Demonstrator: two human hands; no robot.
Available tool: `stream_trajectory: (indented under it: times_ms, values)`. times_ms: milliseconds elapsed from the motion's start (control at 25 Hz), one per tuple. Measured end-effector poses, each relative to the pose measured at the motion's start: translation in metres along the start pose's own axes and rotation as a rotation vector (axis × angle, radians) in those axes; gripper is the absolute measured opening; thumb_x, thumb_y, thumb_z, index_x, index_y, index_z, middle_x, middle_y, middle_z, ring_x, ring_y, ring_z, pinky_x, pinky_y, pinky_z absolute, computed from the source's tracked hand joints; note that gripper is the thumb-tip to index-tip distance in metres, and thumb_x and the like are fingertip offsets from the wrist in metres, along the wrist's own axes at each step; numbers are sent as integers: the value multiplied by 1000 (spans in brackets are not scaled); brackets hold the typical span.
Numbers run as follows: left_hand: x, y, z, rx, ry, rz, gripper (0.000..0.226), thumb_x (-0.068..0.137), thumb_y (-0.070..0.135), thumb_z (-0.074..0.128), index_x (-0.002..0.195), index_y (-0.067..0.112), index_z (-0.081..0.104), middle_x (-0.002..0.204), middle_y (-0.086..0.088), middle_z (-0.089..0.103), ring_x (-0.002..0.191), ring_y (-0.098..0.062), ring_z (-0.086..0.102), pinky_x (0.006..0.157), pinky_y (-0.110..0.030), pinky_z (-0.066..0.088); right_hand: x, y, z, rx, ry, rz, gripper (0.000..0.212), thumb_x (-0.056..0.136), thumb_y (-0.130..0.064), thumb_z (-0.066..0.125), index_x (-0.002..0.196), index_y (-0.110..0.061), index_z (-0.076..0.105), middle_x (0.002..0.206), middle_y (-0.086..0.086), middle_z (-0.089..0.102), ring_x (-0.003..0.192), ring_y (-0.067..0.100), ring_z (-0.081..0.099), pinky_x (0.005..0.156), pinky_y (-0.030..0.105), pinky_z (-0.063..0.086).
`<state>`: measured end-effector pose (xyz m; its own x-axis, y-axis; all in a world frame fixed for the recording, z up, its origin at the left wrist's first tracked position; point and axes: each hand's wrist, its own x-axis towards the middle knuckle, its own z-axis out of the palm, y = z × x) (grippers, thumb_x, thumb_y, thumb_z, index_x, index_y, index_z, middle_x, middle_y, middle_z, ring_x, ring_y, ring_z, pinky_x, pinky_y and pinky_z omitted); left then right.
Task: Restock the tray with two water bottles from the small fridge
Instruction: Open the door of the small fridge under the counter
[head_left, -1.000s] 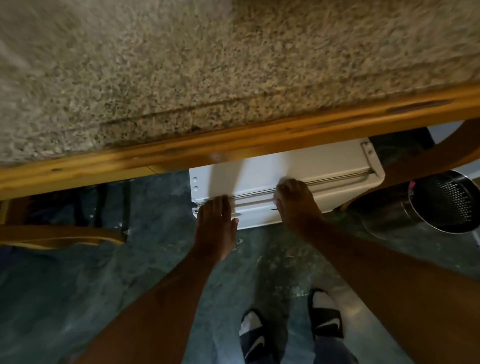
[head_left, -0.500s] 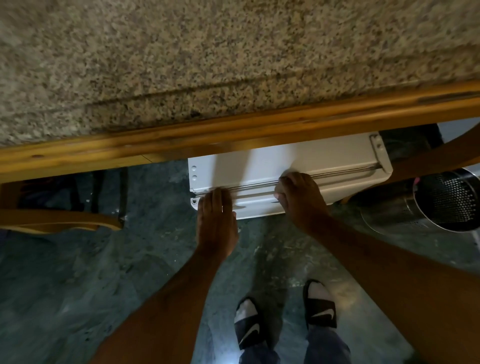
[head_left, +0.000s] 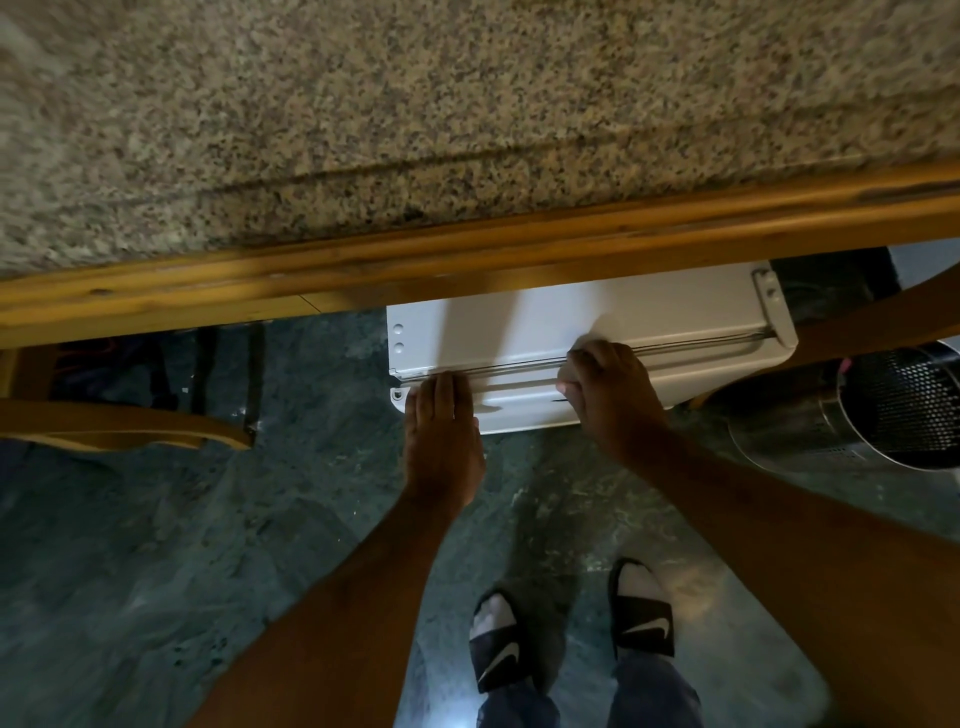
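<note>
- A person stands and looks down at a small white fridge (head_left: 597, 322) that sits on the floor, tucked under a speckled stone bench (head_left: 467, 114)
- The bench has a wooden edge (head_left: 467, 260) that runs across the view and hides the back part of the fridge top
- Only the top of the fridge and the top of its door (head_left: 524, 410) can be seen, with a thin dark gap between them
- The left hand (head_left: 441, 441) lies flat with straight fingers held together, and its fingertips touch the top of the door near the left corner; it is not gripping anything
- The right hand (head_left: 610, 400) is curled, with bent fingers hooked over the top edge of the door, right at the gap
- No water bottles and no tray can be seen from here, so I cannot tell where they are
- A shiny metal bin (head_left: 878, 410) with small holes lies just to the right of the fridge
- A curved wooden chair part (head_left: 124, 431) is off to the left, well apart from the fridge
- The floor (head_left: 156, 545) is dark green stone
- Two feet in black slides (head_left: 641, 608) and white socks stand near the fridge, between the two arms
</note>
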<state>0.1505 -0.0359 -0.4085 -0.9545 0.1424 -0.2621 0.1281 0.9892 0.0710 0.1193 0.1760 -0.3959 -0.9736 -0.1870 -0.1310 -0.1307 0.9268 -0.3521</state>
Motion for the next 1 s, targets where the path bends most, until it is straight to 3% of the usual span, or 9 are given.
stream_trajectory:
  times_ms: [440, 720, 1000]
  values:
    - [-2, 0, 5, 8, 7, -21, 64, 94, 24, 42, 148, 2, 16, 151, -21, 30, 139, -39, 26, 119, -52, 19, -1, 1, 1, 9, 4, -12, 36, 86, -26, 64, 114, -4, 57, 126, 20, 53, 111, 36, 49, 94, 43, 42]
    - [-63, 14, 28, -48, 5, -51, 71, 84, 19, 57, 145, 0, 27, 143, -27, 43, 132, -42, 41, 112, -55, 35, -37, 14, 6, -27, -15, -129, 27, 82, -24, 68, 101, -5, 63, 105, 19, 61, 98, 37, 56, 86, 43, 46]
    - [-121, 38, 48, -65, 1, -53, 66, 84, 31, 58, 141, 6, 36, 133, -18, 50, 120, -38, 49, 101, -53, 44, -76, 32, 15, -17, -48, -183, 32, 86, -25, 64, 113, -8, 61, 119, 16, 60, 110, 33, 54, 96, 45, 45]
